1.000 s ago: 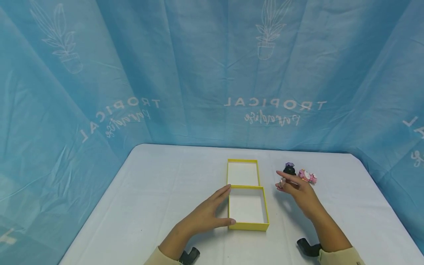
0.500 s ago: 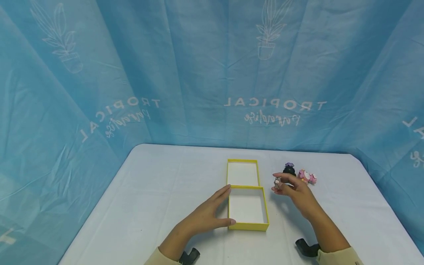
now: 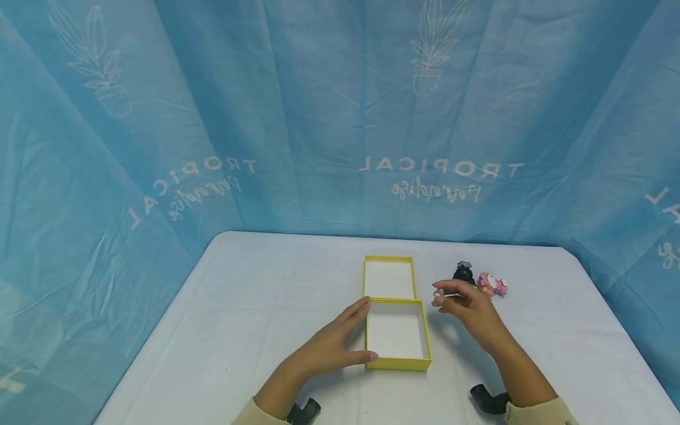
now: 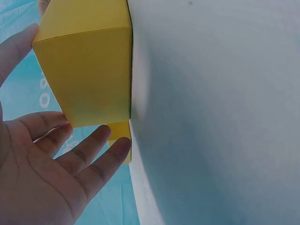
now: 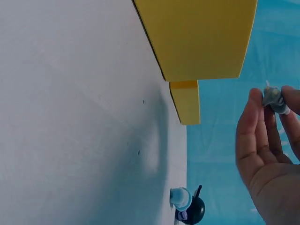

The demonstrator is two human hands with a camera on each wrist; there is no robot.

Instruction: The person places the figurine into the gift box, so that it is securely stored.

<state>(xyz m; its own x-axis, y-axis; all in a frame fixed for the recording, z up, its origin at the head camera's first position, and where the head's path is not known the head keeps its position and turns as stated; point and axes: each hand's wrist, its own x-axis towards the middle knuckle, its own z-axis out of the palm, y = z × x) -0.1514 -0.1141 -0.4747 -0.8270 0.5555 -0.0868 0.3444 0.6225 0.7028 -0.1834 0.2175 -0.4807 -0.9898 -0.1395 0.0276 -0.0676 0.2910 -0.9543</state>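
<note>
Before you, on the white bench (image 3: 212, 330), sit two yellow, white-lined cardboard trays (image 3: 398, 363); your left hand (image 3: 334, 345), fingers apart, touches the nearer. Your right hand (image 3: 473, 310) pinches one small, grey, rounded figurine (image 5: 274, 99) with pale bits, lifted right of them, near one black figurine (image 3: 464, 275) and a pink-and-white cluster (image 3: 489, 283), count unclear.
</note>
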